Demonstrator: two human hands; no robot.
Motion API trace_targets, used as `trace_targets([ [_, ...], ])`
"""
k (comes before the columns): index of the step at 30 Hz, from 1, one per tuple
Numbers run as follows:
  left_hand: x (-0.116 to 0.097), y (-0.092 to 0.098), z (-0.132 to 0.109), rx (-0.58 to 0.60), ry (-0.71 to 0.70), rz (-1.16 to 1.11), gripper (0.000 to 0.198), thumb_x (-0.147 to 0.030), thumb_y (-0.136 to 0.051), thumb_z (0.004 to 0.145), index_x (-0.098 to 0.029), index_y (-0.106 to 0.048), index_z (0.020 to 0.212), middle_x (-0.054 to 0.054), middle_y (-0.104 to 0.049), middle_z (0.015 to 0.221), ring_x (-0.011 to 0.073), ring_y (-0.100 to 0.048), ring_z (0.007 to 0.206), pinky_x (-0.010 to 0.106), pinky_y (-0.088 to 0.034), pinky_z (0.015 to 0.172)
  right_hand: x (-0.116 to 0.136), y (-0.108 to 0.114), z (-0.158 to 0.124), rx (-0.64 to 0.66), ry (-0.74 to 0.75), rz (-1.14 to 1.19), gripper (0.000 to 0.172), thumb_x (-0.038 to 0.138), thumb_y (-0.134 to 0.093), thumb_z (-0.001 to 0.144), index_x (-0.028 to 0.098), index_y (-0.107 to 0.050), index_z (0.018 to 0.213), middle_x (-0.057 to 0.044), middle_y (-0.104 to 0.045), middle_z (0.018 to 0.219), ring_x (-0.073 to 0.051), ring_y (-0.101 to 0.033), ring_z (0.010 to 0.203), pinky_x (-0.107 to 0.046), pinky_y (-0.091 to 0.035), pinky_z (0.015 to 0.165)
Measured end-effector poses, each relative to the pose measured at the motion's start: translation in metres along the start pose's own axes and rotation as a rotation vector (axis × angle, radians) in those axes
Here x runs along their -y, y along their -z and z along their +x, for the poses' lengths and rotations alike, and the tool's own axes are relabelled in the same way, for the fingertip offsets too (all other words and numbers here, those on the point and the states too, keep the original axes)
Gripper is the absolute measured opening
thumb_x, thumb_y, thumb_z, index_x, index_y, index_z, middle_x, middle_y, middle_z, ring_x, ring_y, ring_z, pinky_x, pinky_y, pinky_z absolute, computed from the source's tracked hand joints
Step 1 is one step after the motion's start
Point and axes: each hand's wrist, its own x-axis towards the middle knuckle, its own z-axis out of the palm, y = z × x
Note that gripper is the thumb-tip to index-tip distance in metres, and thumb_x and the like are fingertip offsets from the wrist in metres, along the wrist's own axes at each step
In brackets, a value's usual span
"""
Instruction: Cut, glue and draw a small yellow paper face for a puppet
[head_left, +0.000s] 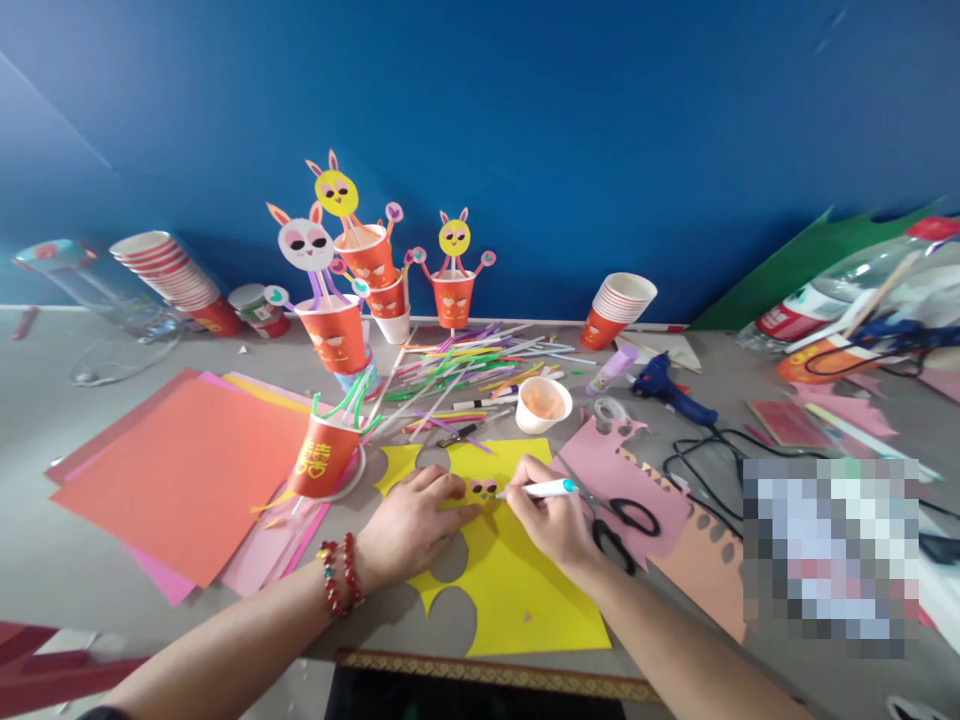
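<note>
My right hand [551, 515] grips a white marker pen [546, 488] with a blue end, its tip on a small yellow face [484, 493] with pink eye patches and dark eyes. Beside that face my left hand [420, 522] lies on the yellow paper [540, 590], index finger stretched towards the face and nothing in its grasp. The outline of the face blends into the sheet. Round holes are cut along the sheet's left edge. Black-handled scissors [615, 545] lie just right of my right hand, blades partly hidden.
Red paper cups [330, 340] with animal-faced straw figures stand at the back. Loose coloured straws [465, 365] cover the middle. A small white cup [543, 405], a blue glue gun [675, 392] and its cord are at the right. Orange sheets [187, 470] lie left, near a tilted red cup [328, 455].
</note>
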Motion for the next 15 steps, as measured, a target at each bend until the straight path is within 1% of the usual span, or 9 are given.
trace_targets([
  [9, 0.0, 0.0011, 0.0003, 0.0, -0.011, 0.01, 0.039, -0.014, -0.051, 0.091, -0.025, -0.065, 0.124, 0.011, -0.059, 0.11, 0.0268, -0.053, 0.099, 0.043, -0.053, 0.083, 0.0054, 0.0013, 0.0012, 0.01, -0.004, -0.016, 0.023, 0.019, -0.049, 0.086, 0.023, -0.04, 0.066, 0.005, -0.045, 0.057, -0.013, -0.045, 0.053, -0.025, -0.033, 0.053],
  [15, 0.0004, 0.0006, 0.0003, -0.013, -0.013, 0.008, 0.038, -0.014, -0.049, 0.091, -0.024, -0.067, 0.123, 0.011, -0.06, 0.109, 0.0267, -0.054, 0.099, 0.042, -0.053, 0.082, 0.0009, 0.0002, -0.0004, -0.069, -0.024, 0.131, 0.025, 0.017, -0.048, 0.087, 0.024, -0.038, 0.065, 0.007, -0.04, 0.056, -0.013, -0.04, 0.051, -0.025, -0.031, 0.05],
])
